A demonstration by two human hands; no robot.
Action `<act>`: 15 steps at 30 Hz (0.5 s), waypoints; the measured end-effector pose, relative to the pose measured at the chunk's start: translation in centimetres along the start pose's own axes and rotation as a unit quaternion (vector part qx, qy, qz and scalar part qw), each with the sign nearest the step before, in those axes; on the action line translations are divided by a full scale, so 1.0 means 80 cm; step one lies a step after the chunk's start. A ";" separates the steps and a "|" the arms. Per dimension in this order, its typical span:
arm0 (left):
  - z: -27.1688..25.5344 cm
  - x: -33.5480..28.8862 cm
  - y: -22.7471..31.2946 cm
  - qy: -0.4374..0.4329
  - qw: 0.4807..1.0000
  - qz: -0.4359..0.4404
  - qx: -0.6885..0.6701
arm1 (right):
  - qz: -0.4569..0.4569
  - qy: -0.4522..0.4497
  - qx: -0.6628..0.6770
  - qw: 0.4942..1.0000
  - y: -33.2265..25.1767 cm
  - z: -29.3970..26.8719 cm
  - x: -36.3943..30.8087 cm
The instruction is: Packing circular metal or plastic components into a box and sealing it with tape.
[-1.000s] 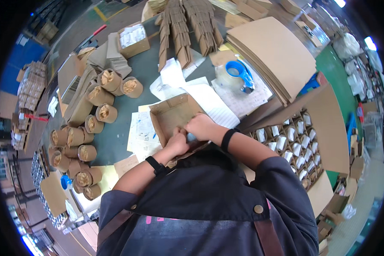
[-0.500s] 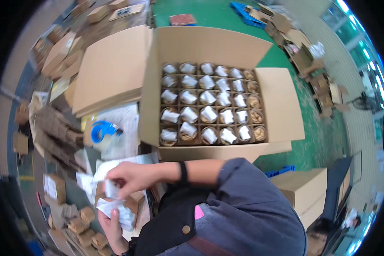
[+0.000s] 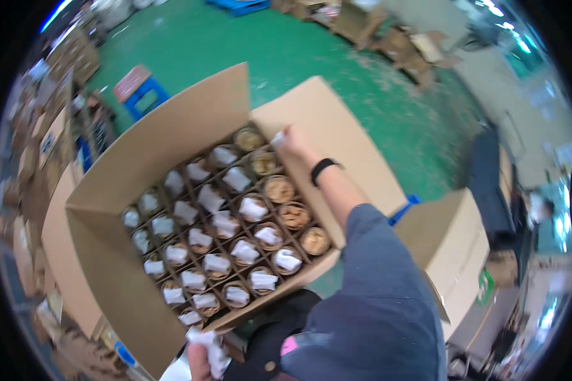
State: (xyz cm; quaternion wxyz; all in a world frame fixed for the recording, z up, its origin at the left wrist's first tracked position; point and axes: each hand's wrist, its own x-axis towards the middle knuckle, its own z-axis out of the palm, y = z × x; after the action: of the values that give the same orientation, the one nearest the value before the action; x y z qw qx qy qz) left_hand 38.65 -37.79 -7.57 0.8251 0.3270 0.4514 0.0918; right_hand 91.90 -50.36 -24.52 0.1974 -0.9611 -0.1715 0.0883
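Note:
A big open cardboard box (image 3: 95, 254) is split by brown dividers into a grid of cells. Round containers fill the cells, most topped with a small white packet (image 3: 253, 208). Along the right row, the containers show bare tan contents (image 3: 294, 216). My right hand (image 3: 293, 143) is stretched over the box's far right edge, its fingers closed on a small white packet (image 3: 278, 139) beside the far corner cell. Low in the view, my left hand (image 3: 199, 363) grips a bunch of white packets (image 3: 215, 355) by the near side of the box; part of that hand is cut off.
Box flaps stand up at the far left and fold out to the right (image 3: 324, 127). A blue stool (image 3: 145, 95) is on the green floor beyond. Another cardboard box (image 3: 451, 254) stands at my right. Flat cardboard (image 3: 63, 254) leans at the left, among more cartons.
My view has turned to the right. My right hand has moved from beside the left hand out to the box's far right edge with a packet. The left hand still holds the bunch.

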 end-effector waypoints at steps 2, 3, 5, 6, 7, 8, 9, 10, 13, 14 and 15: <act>-0.023 0.055 0.007 -0.057 0.996 -0.024 0.067 | -0.045 0.041 0.080 0.995 -0.012 0.026 0.044; -0.017 0.082 0.010 -0.101 0.989 -0.051 0.093 | -0.049 0.026 0.088 0.995 -0.018 0.035 0.056; -0.005 0.107 0.014 -0.135 0.982 -0.073 0.111 | -0.107 0.007 0.052 0.993 -0.048 0.056 0.075; 0.004 0.121 0.013 -0.122 0.984 -0.073 0.111 | -0.112 -0.003 0.059 0.992 -0.055 0.071 0.080; 0.012 0.132 0.014 -0.112 0.977 -0.081 0.163 | -0.141 0.021 0.010 0.990 -0.067 0.091 0.079; 0.020 0.145 0.018 -0.104 0.967 -0.090 0.215 | -0.168 0.047 -0.039 0.984 -0.071 0.104 0.080; 0.043 0.163 0.025 -0.136 0.957 -0.091 0.237 | -0.221 0.026 -0.133 0.966 -0.063 0.113 0.087; 0.051 0.174 0.024 -0.129 0.958 -0.088 0.240 | -0.228 0.083 -0.027 0.970 -0.078 0.113 0.068; 0.097 0.219 0.028 -0.160 0.943 -0.090 0.277 | -0.226 -0.220 0.341 0.886 -0.124 0.036 -0.027; 0.121 0.239 0.027 -0.217 0.923 -0.100 0.300 | -0.258 -0.274 0.481 0.792 -0.113 0.036 -0.081; 0.136 0.253 0.023 -0.243 0.923 -0.119 0.273 | -0.217 -0.437 0.473 0.734 -0.126 -0.013 -0.126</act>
State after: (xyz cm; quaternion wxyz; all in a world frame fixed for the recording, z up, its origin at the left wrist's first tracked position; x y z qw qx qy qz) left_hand 59.35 -32.34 -16.19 0.7930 0.4958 0.2805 -0.2159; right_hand 79.87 -45.69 -18.44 0.5432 -0.5360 -0.3790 0.5234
